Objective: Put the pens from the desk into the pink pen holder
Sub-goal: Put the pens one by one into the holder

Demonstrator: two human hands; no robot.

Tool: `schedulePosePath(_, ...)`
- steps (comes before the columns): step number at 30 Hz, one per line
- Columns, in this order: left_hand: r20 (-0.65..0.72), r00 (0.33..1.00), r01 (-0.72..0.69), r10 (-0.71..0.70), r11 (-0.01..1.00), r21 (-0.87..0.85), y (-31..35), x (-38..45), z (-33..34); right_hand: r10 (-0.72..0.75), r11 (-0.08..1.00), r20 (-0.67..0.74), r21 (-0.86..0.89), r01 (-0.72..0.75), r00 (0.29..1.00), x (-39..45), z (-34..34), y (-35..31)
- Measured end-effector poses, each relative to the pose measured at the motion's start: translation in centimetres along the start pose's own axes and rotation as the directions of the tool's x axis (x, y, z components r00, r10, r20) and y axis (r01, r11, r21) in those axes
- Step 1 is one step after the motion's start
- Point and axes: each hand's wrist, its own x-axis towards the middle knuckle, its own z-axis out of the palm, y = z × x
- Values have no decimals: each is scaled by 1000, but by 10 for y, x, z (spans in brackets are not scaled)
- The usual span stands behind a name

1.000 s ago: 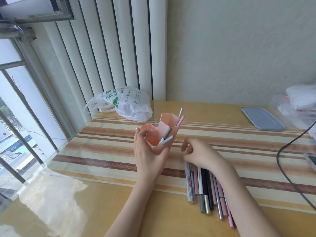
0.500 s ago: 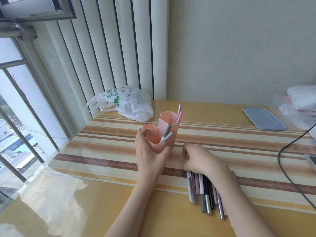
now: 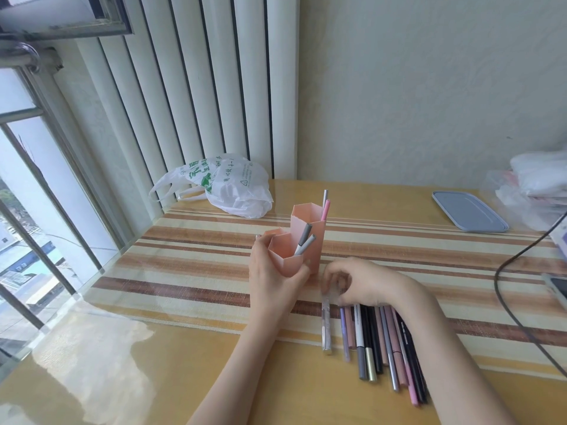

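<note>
The pink pen holder (image 3: pixel 306 237) stands upright on the striped mat, with several hexagonal compartments. Two grey pens (image 3: pixel 303 242) lean in a front low compartment, and a pink pen and a grey one (image 3: pixel 325 207) stick out behind the tall one. My left hand (image 3: pixel 270 277) grips the holder's low front part. Just right of it, my right hand (image 3: pixel 365 283) pinches the top end of a glittery silver pen (image 3: pixel 326 326), the leftmost of a row of several pens (image 3: pixel 383 345) lying side by side on the desk, partly under my right forearm.
A white plastic bag (image 3: pixel 227 188) lies at the back left. A grey-blue tray lid (image 3: pixel 469 214) sits at the back right beside bagged items (image 3: pixel 540 185). A black cable (image 3: pixel 509 302) runs along the right side. The window is on the left.
My right hand has come down onto the tops of the pens and taken hold of the silver one, which has slid slightly left, apart from the row. The left hand has stayed on the holder.
</note>
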Motion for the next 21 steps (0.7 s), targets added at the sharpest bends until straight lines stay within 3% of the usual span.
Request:
schedulePosePath(4,-4,1000,8,-8,1000,-6,-1,0,-1,-63,993,70,-99,70,996,6,11,-9)
schedulePosePath(11,-15,999,38,-38,999,-8,-1,1,0,-168,984,99,-51,173,981,11,22,-13)
schedulePosePath(17,-51,997,59,-59,998,-5,0,2,-3,-277,958,-4,76,276,961,9,16,-13)
schedulePosePath(21,-60,997,46,-47,999,-13,0,4,-5,-344,902,-162,218,374,925,-4,-7,-9)
